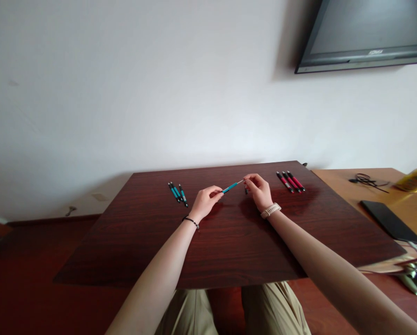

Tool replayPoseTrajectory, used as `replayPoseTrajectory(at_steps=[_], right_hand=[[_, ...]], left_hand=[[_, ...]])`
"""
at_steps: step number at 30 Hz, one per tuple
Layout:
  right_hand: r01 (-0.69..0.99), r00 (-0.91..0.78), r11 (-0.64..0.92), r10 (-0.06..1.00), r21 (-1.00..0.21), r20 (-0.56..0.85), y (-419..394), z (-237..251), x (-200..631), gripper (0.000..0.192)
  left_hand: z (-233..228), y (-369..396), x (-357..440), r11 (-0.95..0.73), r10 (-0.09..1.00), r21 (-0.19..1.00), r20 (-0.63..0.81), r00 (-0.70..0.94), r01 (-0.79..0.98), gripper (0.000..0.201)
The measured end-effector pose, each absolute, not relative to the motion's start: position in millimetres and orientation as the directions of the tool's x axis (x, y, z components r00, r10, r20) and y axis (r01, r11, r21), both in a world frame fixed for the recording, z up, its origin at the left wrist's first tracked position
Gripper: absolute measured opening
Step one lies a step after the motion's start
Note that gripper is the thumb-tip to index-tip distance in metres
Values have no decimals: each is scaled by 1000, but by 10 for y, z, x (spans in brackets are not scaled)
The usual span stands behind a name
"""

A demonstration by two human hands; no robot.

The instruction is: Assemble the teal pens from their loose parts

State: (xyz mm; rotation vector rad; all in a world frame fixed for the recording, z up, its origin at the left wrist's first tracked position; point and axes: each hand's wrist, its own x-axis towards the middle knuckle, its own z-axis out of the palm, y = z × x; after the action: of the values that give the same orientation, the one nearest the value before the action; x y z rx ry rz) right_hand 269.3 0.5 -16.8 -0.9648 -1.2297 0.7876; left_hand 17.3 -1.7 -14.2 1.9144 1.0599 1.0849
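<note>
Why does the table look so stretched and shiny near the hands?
In the head view, the wide lens bends things: the dark wooden table fans out and the arms look very long. Soft light gives a dull sheen on the wood and faint shadows under the left hand and right hand. The teal pen they hold looks small but fairly sharp.

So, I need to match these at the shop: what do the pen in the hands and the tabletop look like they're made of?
The teal pen, held between the left hand and right hand, looks like matte plastic with a pale thin tip, possibly metal; too small to be sure. The table looks like dark reddish wood or wood-grain laminate, semi-gloss: streaky grain, soft reflections.
</note>
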Motion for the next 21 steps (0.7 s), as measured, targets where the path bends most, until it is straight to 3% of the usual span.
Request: replayPoseTrajectory(at_steps=[8,15,21], right_hand=[[69,214,409,885,-910,414,4,-162,2704,31],[109,113,409,900,-906,420,-4,-163,2703,30],[115,193,417,881,-902,432,-19,-120,2706,29]], left_hand=[[-160,-9,164,-432,887,844,332,321,319,26],[-157,-2,161,-447,882,828,347,319,337,26],[-153,1,159,-429,891,838,331,310,336,27]])
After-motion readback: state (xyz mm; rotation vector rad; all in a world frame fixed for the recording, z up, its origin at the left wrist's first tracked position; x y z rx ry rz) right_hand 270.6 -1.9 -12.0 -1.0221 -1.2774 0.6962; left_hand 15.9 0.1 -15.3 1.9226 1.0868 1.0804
